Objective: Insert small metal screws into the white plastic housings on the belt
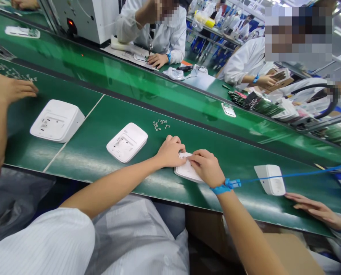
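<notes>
A white plastic housing lies on the green work surface in front of me, partly covered by my hands. My left hand is closed at its upper left edge, fingers bent and thumb over the top face. Reaching in from the right, my right hand has its thumb and fingers pinched together over the recess. Whatever sits between those fingertips is too small and covered to name. Just beyond my left hand is a scatter of small clear or metallic pieces. A blue wrist strap circles my right wrist.
Similar white housings stand at left, nearer and at right, where a co-worker's hand touches one. Another person's hand is at far left. A blue cord runs rightward from my wrist. Behind runs a green belt.
</notes>
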Demonstrator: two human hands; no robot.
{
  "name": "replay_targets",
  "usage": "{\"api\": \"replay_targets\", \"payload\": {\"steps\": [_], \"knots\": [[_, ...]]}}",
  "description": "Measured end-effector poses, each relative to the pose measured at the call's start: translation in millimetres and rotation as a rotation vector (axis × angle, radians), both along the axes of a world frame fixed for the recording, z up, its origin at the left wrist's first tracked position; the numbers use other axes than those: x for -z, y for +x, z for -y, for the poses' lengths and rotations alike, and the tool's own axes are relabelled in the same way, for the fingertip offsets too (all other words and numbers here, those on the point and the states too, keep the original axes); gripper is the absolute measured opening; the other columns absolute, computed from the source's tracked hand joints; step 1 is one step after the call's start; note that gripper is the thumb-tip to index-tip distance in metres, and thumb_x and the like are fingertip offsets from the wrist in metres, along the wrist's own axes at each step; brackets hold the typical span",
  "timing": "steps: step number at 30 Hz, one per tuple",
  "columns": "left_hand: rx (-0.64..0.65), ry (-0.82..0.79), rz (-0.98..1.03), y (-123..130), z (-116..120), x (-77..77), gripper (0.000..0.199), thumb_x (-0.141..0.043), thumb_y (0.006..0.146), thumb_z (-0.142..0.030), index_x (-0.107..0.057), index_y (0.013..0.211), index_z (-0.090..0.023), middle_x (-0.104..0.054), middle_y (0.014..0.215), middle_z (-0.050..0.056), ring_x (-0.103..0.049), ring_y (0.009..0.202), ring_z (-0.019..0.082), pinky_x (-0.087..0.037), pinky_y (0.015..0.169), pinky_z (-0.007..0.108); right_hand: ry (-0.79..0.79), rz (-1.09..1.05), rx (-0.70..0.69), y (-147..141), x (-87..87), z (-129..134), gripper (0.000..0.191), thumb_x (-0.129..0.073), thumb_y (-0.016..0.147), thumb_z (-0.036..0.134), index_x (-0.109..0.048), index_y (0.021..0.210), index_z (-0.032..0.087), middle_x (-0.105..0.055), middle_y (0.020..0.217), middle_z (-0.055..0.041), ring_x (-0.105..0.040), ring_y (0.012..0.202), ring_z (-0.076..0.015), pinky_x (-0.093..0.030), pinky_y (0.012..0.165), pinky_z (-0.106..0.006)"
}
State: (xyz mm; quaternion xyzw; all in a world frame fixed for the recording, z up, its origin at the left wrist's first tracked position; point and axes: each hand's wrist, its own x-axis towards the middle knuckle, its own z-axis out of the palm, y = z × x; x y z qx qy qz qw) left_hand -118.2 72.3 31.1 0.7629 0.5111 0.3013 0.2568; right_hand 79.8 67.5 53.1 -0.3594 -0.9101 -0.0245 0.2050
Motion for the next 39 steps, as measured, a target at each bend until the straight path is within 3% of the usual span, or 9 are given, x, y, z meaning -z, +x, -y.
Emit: {"api": "replay_targets", "payload": {"steps": [8, 15, 22, 29, 35, 39], "knots": [[-0.032, 0.01, 0.003, 2, 0, 1.6, 0.014, -0.073, 0.074, -0.034, -0.072, 0.082, -0.022, -0.054, 0.102, 0.006, -0.043, 0.101, 0.024, -0.046, 0.093, 0.039, 0.062, -0.151, 0.116, -2, 2.4, 10, 0.009, -0.06, 0.084, 0.019, -0.069, 0.087, 0.02, -0.07, 0.078, -0.0008, -0.064, 0.073, -0.0175, -0.045, 0.074, -0.032], [-0.037, -0.088, 0.048, -1, -4, 0.0, 0.012, -0.071, 0.077, -0.033, -0.075, 0.083, -0.023, -0.057, 0.099, 0.005, -0.044, 0.1, 0.024, -0.044, 0.095, 0.039, 0.073, -0.14, 0.04, -4, -1.4, 11, 0.012, -0.057, 0.09, 0.018, -0.069, 0.088, 0.019, -0.071, 0.08, -0.0023, -0.064, 0.075, -0.0172, -0.049, 0.071, -0.03], [-0.042, -0.069, 0.032, 0, -4, -0.5, 0.012, -0.072, 0.077, -0.034, -0.075, 0.083, -0.023, -0.056, 0.099, 0.006, -0.043, 0.1, 0.024, -0.044, 0.096, 0.039, 0.061, -0.145, 0.041, -4, -2.1, 12, 0.015, -0.056, 0.09, 0.018, -0.071, 0.087, 0.02, -0.071, 0.08, -0.0032, -0.066, 0.08, -0.0186, -0.053, 0.072, -0.03], [-0.049, -0.048, 0.001, 2, -3, -0.3, 0.013, -0.073, 0.077, -0.035, -0.073, 0.081, -0.022, -0.058, 0.1, 0.006, -0.043, 0.098, 0.024, -0.044, 0.094, 0.038, 0.12, -0.119, 0.015, -5, -0.5, 12, 0.017, -0.056, 0.089, 0.013, -0.072, 0.086, 0.019, -0.07, 0.076, -0.0035, -0.066, 0.08, -0.0201, -0.057, 0.085, -0.035], [-0.088, -0.016, -0.021, 6, 1, 0.4, 0.01, -0.07, 0.077, -0.033, -0.071, 0.078, -0.023, -0.058, 0.097, 0.004, -0.044, 0.096, 0.023, -0.045, 0.089, 0.037, 0.035, -0.07, -0.067, -8, -2.8, 12, 0.021, -0.05, 0.09, 0.011, -0.07, 0.089, 0.019, -0.069, 0.078, -0.0032, -0.062, 0.076, -0.0187, -0.055, 0.096, -0.041], [-0.057, -0.011, 0.004, 4, 1, 0.8, 0.014, -0.07, 0.073, -0.035, -0.07, 0.081, -0.023, -0.056, 0.099, 0.004, -0.044, 0.1, 0.023, -0.046, 0.091, 0.038, 0.043, -0.311, 0.084, -6, -1.5, 15, 0.011, -0.058, 0.088, 0.017, -0.068, 0.09, 0.02, -0.068, 0.082, -0.0031, -0.064, 0.079, -0.0181, -0.056, 0.083, -0.036]]}}
